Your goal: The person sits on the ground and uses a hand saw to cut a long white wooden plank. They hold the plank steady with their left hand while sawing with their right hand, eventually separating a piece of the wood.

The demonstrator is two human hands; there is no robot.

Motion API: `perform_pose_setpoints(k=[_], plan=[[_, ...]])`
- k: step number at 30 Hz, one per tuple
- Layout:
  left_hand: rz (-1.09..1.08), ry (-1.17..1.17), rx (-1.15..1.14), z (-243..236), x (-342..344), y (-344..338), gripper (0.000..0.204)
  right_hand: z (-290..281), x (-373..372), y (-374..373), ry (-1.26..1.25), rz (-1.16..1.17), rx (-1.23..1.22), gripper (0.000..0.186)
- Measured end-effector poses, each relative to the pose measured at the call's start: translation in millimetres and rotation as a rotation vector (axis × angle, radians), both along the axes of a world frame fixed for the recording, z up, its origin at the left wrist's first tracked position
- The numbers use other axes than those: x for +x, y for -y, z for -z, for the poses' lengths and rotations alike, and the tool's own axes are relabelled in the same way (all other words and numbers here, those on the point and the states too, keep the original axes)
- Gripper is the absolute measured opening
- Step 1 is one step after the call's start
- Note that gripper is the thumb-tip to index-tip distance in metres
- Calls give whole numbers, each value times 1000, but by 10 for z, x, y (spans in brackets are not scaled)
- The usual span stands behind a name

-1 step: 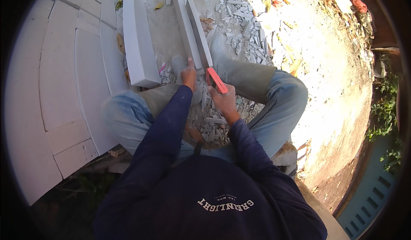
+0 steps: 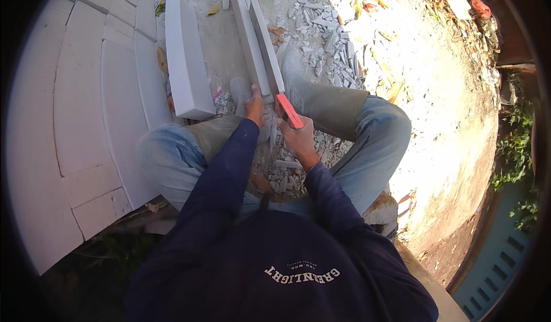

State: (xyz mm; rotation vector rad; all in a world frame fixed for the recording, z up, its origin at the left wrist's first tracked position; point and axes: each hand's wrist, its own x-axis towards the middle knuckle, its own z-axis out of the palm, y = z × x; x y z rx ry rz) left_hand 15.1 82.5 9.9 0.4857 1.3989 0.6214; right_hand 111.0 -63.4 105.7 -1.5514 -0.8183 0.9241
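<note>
My right hand (image 2: pixel 300 138) is wrapped round the red handle (image 2: pixel 290 111) of what looks like a handsaw. The handle sits at the near end of a long pale strip (image 2: pixel 267 41) with a shaded grey side; I cannot tell how much of that is blade. Just left of it runs a narrow white block (image 2: pixel 248 38), pointing away from me between my boots. My left hand (image 2: pixel 254 108) is closed at the block's near end, its thumb stretched along the side. The undersides of its fingers are hidden.
A thick white block (image 2: pixel 186 58) lies to the left, beside a stack of large white blocks (image 2: pixel 80 104). Broken white offcuts (image 2: pixel 333 35) litter the ground around my right boot (image 2: pixel 294 75). Dry leaves lie scattered about. Bright sunlit ground (image 2: pixel 442 121) stretches to the right.
The red handle and my right hand sit very slightly nearer to me. My left hand has shifted a little toward me as well, still at the block's end.
</note>
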Motion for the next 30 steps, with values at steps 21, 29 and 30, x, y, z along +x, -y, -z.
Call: perform_pose_setpoints(k=[21, 29, 30], plan=[[-35, 215, -346, 160, -28, -109, 68, -42, 37, -158, 19, 15, -63, 22], [-7, -376, 683, -9, 184, -310, 48, -29, -198, 390, 0, 11, -59, 18], [63, -435, 677, 16, 230, -382, 47, 12, -166, 535, 16, 3, -74, 18]])
